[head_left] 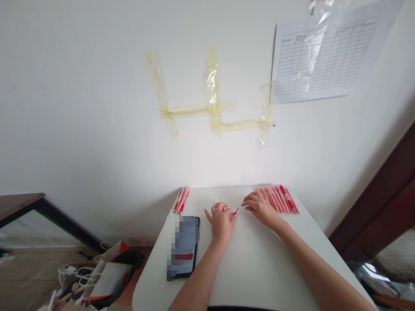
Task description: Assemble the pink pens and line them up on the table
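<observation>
My left hand (pixel 221 222) is over the middle of the white table (pixel 259 268). A small red pen part (pixel 236 211) shows between its thumb and index finger, which appear closed on it; the other fingers are spread. A thin, pale pointed piece (pixel 222 200) sits just beyond the fingertips. To the right, my right hand (pixel 259 207) has its fingers apart and slightly bent, with nothing visible in them. Beside it lies a row of several pink and red pens (pixel 282 199), partly covered by the hand. A smaller group of pens (pixel 181 201) lies at the far left corner.
A phone (pixel 188 246), partly blurred out, lies along the table's left side. The white wall (pixel 97 108) rises behind the table, with yellowed tape (pixel 212 82) and a printed sheet (pixel 324 60). Bags and cables (pixel 103 276) lie on the floor to the left.
</observation>
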`<move>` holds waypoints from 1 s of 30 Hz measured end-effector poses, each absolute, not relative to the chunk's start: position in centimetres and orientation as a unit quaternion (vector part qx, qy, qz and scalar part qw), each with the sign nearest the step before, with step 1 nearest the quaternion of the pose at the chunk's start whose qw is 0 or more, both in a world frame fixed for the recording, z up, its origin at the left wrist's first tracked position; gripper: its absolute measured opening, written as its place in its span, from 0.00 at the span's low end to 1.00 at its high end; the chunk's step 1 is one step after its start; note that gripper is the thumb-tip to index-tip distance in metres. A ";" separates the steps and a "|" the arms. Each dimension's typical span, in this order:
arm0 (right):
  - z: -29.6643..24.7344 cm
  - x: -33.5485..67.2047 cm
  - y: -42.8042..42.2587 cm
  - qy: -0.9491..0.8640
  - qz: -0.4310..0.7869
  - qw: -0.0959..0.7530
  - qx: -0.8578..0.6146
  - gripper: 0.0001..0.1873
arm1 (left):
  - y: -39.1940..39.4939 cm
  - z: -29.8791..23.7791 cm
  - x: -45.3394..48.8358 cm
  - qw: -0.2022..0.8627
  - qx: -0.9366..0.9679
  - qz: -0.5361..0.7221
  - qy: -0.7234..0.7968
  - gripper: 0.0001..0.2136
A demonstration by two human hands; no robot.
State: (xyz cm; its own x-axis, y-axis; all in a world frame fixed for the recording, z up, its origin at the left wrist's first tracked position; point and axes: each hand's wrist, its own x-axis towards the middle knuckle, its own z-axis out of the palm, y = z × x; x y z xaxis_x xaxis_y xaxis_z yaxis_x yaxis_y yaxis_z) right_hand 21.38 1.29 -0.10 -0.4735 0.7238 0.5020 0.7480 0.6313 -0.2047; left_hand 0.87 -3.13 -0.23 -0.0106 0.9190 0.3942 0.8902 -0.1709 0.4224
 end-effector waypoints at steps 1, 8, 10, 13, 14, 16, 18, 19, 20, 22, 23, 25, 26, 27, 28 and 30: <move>-0.1 21.1 1.2 -0.859 -0.022 0.284 -0.425 0.12 | -3.1 -0.2 0.9 0.024 0.703 0.305 0.642 0.02; -0.3 19.7 0.6 -0.856 -0.029 0.293 -0.426 0.10 | -3.1 -0.3 0.9 0.030 0.707 0.318 0.631 0.02; -0.3 19.5 0.5 -0.854 -0.025 0.296 -0.428 0.08 | -3.1 -0.3 0.9 0.031 0.708 0.317 0.630 0.02; -0.3 19.4 0.5 -0.855 -0.020 0.294 -0.427 0.06 | -3.2 -0.3 0.9 0.030 0.710 0.315 0.629 0.02; -0.4 19.5 0.6 -0.854 -0.019 0.294 -0.428 0.06 | -3.2 -0.3 0.9 0.029 0.710 0.314 0.630 0.02; -0.5 19.7 0.8 -0.851 -0.016 0.296 -0.434 0.07 | -3.2 -0.4 0.8 0.029 0.710 0.312 0.631 0.03; -0.6 20.1 1.1 -0.845 -0.014 0.300 -0.443 0.08 | -3.1 -0.3 0.7 0.028 0.706 0.310 0.636 0.03; -0.7 20.3 1.2 -0.840 -0.014 0.302 -0.450 0.08 | -3.1 -0.3 0.7 0.027 0.703 0.309 0.640 0.03; -0.7 20.5 1.3 -0.835 -0.013 0.304 -0.458 0.09 | -3.0 -0.2 0.7 0.026 0.700 0.308 0.644 0.02; -0.9 20.8 1.6 -0.823 -0.010 0.309 -0.476 0.09 | -3.0 -0.1 0.6 0.025 0.694 0.304 0.652 0.02; -1.0 20.9 1.6 -0.817 -0.009 0.311 -0.485 0.09 | -3.0 -0.1 0.6 0.024 0.693 0.302 0.654 0.02; -1.0 21.0 1.7 -0.812 -0.011 0.309 -0.496 0.11 | -3.0 -0.1 0.7 0.022 0.694 0.298 0.655 0.02; -1.0 20.9 1.6 -0.812 -0.013 0.305 -0.497 0.12 | -3.0 -0.1 0.7 0.021 0.695 0.295 0.655 0.02; -1.0 20.8 1.6 -0.815 -0.014 0.299 -0.496 0.13 | -3.0 -0.2 0.8 0.019 0.697 0.293 0.655 0.02; -0.9 20.7 1.5 -0.819 -0.014 0.292 -0.493 0.14 | -2.9 -0.3 0.8 0.018 0.698 0.291 0.655 0.02; -0.6 20.4 1.2 -0.828 -0.015 0.277 -0.487 0.15 | -2.8 -0.4 0.9 0.016 0.699 0.287 0.655 0.02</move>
State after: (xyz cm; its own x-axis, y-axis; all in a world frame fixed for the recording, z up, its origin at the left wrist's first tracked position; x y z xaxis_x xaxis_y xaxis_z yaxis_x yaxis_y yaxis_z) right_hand 20.39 1.17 -0.56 -0.3720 0.7986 0.4730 0.8150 0.5250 -0.2454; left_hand 0.92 -2.79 -0.44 -0.0216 0.9245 0.3807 0.9064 -0.1426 0.3977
